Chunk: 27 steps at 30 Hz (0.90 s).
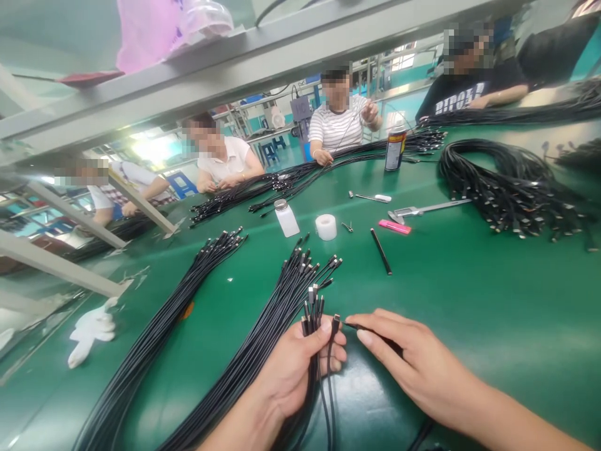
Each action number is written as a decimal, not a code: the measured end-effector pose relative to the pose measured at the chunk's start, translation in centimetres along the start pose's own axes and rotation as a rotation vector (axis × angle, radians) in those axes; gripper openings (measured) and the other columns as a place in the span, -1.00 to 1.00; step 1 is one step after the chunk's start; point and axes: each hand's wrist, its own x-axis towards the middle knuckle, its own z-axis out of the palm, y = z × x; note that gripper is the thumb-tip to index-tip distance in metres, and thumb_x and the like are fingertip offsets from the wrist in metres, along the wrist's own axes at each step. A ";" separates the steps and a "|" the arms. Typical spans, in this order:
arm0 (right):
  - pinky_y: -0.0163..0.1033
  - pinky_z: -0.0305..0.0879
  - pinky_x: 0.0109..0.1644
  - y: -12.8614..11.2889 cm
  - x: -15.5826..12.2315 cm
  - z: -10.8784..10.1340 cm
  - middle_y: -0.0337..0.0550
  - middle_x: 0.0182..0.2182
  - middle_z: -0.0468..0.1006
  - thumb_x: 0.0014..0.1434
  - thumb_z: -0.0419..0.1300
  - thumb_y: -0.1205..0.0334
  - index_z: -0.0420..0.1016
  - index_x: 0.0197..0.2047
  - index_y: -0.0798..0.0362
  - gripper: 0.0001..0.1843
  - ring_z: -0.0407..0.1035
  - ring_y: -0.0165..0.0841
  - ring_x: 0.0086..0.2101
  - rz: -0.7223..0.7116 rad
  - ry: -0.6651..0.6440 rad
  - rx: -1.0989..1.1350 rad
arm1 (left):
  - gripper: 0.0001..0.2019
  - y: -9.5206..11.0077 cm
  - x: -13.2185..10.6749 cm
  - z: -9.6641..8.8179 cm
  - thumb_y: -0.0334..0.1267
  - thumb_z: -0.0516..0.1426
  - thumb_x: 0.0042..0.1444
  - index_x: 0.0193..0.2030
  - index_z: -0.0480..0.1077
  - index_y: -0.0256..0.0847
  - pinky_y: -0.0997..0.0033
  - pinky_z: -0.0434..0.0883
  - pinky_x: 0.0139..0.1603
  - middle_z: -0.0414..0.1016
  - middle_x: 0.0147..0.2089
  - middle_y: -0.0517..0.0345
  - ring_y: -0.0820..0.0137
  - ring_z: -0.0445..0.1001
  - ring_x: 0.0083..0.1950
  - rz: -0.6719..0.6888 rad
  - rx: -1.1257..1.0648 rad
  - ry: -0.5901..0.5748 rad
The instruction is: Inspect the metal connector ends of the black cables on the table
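as hands pinch them, slim black cables fan.

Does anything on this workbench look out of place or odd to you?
Yes: a crumpled white cloth glove lies on its own on the green work mat, left of the black cable bundles, looking dropped. A small orange scrap also shows beside those cables.

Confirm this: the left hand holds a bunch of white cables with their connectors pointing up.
Wrong colour: the bunch of cables in the left hand is black, not white, as the head view shows. The connectors do point up.
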 end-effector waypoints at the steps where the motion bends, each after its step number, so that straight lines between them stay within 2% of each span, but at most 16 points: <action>1: -0.20 0.38 -0.11 0.1 0.0 0.0 -0.15 -0.21 0.57 0.40 0.02 0.12 0.52 0.10 -0.13 -0.68 0.43 -0.29 -0.22 0.001 -0.001 0.000 | -0.71 0.0 0.0 0.0 -0.18 0.35 0.06 -0.20 0.47 -0.34 0.51 0.44 -0.38 0.50 -0.31 0.04 0.47 0.48 -0.41 0.000 0.000 0.001; 4: -0.21 0.36 -0.18 0.0 0.0 0.0 -0.16 -0.31 0.55 0.41 0.01 0.10 0.56 0.03 -0.12 -0.68 0.41 -0.31 -0.28 0.003 -0.018 0.018 | -0.73 0.2 -0.1 0.1 -0.19 0.35 0.06 -0.22 0.46 -0.35 0.52 0.43 -0.38 0.50 -0.31 0.05 0.49 0.45 -0.41 0.004 0.012 -0.006; 9: -0.20 0.32 -0.19 -0.8 0.1 -0.1 -0.17 -0.35 0.50 0.41 0.01 0.14 0.60 -0.10 -0.06 -0.69 0.39 -0.32 -0.30 0.047 -0.017 0.018 | -0.77 0.2 -0.1 0.0 -0.21 0.33 0.09 -0.26 0.45 -0.34 0.54 0.41 -0.39 0.48 -0.31 0.06 0.51 0.42 -0.41 0.008 0.037 -0.036; 16: -0.21 0.34 -0.20 -1.2 0.1 0.1 -0.17 -0.33 0.53 0.40 0.01 0.20 0.59 -0.01 -0.12 -0.69 0.41 -0.32 -0.30 0.007 -0.013 0.036 | -0.78 0.2 -0.1 0.0 -0.23 0.32 0.10 -0.30 0.45 -0.34 0.57 0.37 -0.41 0.47 -0.33 0.06 0.52 0.40 -0.42 0.015 0.067 -0.072; 27: -0.27 0.32 -0.17 -1.5 0.1 -0.2 -0.22 -0.30 0.59 0.39 0.05 0.27 0.61 -0.01 -0.15 -0.69 0.41 -0.35 -0.27 -0.033 0.002 0.071 | -0.79 0.4 -0.4 0.3 -0.24 0.30 0.13 -0.31 0.44 -0.36 0.57 0.32 -0.43 0.46 -0.34 0.06 0.52 0.38 -0.44 0.037 0.097 -0.096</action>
